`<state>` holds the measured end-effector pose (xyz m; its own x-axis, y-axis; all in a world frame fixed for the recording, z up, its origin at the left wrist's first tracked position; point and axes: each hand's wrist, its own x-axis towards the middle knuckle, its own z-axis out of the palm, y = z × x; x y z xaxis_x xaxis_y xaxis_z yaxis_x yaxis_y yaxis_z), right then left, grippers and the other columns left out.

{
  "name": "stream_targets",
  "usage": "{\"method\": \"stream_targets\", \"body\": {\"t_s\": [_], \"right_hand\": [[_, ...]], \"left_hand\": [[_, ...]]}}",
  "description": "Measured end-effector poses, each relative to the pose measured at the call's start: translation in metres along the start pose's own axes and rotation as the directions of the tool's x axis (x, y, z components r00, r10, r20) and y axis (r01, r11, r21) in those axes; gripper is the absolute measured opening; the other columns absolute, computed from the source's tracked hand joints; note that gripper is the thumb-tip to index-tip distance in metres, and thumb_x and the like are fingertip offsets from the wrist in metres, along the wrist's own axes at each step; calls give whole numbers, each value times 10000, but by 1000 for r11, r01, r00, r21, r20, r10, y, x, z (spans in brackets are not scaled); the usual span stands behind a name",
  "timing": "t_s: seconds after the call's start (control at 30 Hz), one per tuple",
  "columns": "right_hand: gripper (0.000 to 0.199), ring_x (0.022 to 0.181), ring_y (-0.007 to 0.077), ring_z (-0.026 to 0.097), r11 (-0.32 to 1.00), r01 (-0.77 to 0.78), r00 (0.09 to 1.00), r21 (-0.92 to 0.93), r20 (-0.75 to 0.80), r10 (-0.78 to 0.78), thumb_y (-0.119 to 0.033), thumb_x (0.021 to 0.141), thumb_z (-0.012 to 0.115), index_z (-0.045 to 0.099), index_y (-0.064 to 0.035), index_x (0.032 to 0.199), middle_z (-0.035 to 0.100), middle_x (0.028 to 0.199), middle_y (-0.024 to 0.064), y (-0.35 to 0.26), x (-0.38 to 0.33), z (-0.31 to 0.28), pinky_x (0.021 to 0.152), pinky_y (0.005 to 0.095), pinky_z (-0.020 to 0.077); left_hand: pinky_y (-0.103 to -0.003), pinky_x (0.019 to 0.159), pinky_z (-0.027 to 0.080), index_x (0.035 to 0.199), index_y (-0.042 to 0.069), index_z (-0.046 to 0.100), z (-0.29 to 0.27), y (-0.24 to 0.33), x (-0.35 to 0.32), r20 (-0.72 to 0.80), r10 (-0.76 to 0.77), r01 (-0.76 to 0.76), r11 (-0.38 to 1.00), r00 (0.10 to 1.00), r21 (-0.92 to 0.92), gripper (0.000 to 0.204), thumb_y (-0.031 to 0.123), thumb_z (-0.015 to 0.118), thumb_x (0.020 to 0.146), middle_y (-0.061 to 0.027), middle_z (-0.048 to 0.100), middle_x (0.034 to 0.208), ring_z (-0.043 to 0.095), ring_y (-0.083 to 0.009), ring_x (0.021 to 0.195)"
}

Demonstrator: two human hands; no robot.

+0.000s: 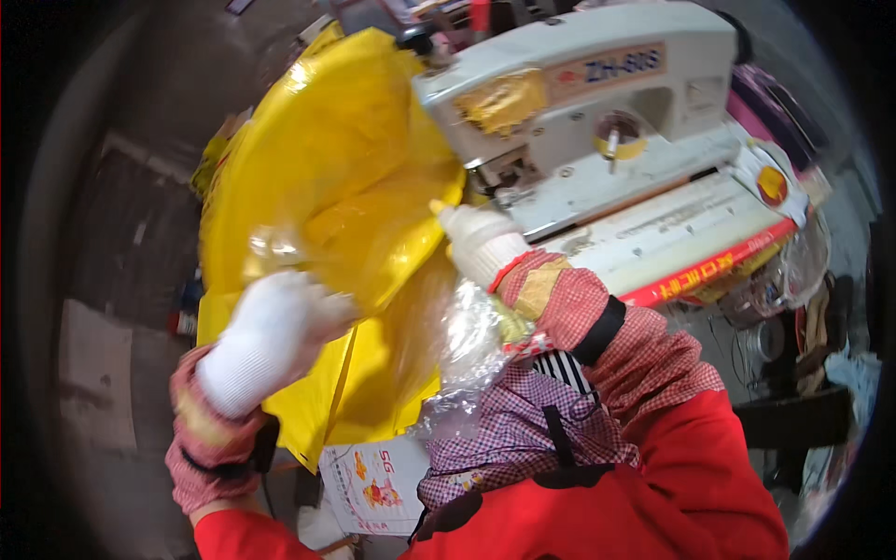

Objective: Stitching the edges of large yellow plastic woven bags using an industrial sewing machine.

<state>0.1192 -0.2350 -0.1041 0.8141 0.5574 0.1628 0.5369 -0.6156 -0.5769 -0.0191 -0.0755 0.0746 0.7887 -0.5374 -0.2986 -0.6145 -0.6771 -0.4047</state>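
Note:
A large glossy yellow plastic sheet (317, 177) spreads in folds left of a white sewing machine (597, 121) and hangs down toward my lap. My right hand (481, 238), in a white knitted glove with a bare yellowish fingertip, closes on the sheet's right edge, just beside the machine's needle end. Over the lower left part of the sheet is my left hand (299, 313), also in a white glove. Motion smears its fingers, so their grip is unclear. Crumpled clear plastic film (467, 336) lies below my right hand.
A white bed with a red printed strip (709, 266) extends right of my right hand. On it sits a round part with an orange centre (772, 185). A white printed carton (373, 490) stands below the sheet. A checked apron (513, 420) covers my lap.

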Motion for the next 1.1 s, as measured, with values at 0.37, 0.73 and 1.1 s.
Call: {"method": "stream_targets", "body": {"t_s": [0.37, 0.73, 1.1], "right_hand": [[233, 609, 141, 575, 333, 199, 954, 922, -103, -283, -193, 848, 499, 574, -12, 975, 617, 740, 71, -61, -26, -103, 535, 233, 426], [333, 762, 93, 520, 551, 356, 883, 755, -464, 66, -262, 885, 545, 522, -9, 1101, 560, 925, 25, -19, -67, -155, 658, 218, 419], [247, 916, 333, 557, 947, 286, 716, -146, -624, -313, -58, 781, 549, 573, -33, 1025, 589, 1005, 156, 47, -56, -117, 810, 403, 437]], "left_hand": [[-315, 879, 427, 1288, 32, 374, 67, -14, -160, -463, -682, 443, 725, 566, -527, 726, 69, 718, 650, -135, 415, 1316, 546, -264, 1051], [-423, 685, 441, 856, 31, 597, 209, -203, -183, -556, -726, 753, 610, 405, -247, 193, 132, 437, 817, -197, 594, 785, 555, -362, 754], [-340, 830, 435, 1212, 28, 486, 24, -105, -248, -982, -190, 733, 665, -19, -142, 421, 79, 527, 796, -125, 513, 1230, 563, -223, 975]]}}
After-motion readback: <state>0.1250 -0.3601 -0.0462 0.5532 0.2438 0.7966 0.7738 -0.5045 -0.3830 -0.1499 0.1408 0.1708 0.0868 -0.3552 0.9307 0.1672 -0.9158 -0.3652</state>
